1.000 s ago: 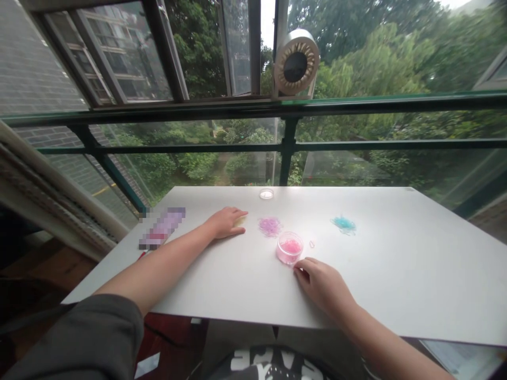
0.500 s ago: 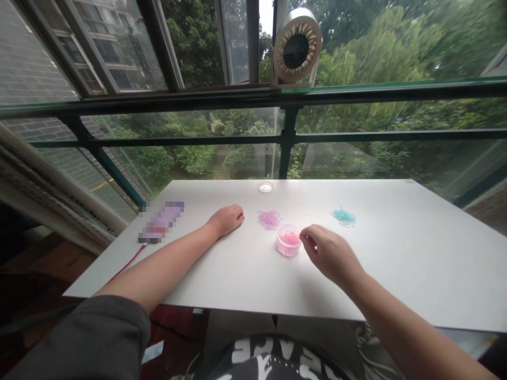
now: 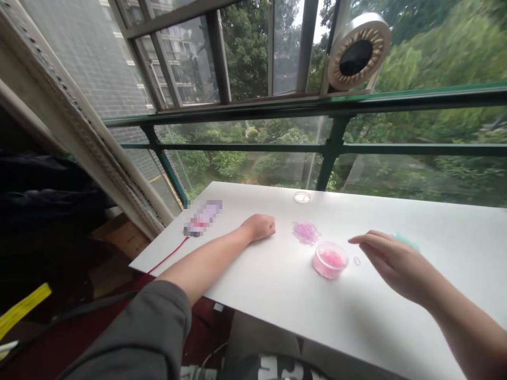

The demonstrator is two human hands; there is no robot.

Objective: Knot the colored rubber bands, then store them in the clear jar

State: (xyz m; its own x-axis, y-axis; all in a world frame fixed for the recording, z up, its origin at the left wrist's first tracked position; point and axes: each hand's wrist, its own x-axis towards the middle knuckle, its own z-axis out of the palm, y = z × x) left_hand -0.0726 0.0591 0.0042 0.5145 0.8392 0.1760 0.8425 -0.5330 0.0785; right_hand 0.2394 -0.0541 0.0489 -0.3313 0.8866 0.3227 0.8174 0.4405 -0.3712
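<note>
A round clear container [image 3: 330,269] holds many small pink bands [image 3: 331,257] and stands on the white table. Just right of it lies a single pink band [image 3: 357,260]. My right hand [image 3: 390,258] hovers beside this band, fingers stretched out and nothing visible in them. Behind that hand, a pile of turquoise bands [image 3: 407,241] is partly hidden. My left hand [image 3: 260,227] rests on the table in a loose fist, with nothing showing in it. A heap of purple bands [image 3: 304,232] lies to its right, apart from it.
A clear round lid [image 3: 302,197] lies near the table's far edge. At the left is a blurred-out phone [image 3: 204,217] with a red cable [image 3: 166,258]. Beyond the white table [image 3: 253,285] run a green railing [image 3: 245,148] and windows, with a round fan-like device [image 3: 358,53] above.
The view has turned left. My right hand has moved away from the container's rim, its fingers straightening, and a lone pink band now shows on the table. My left hand stays put.
</note>
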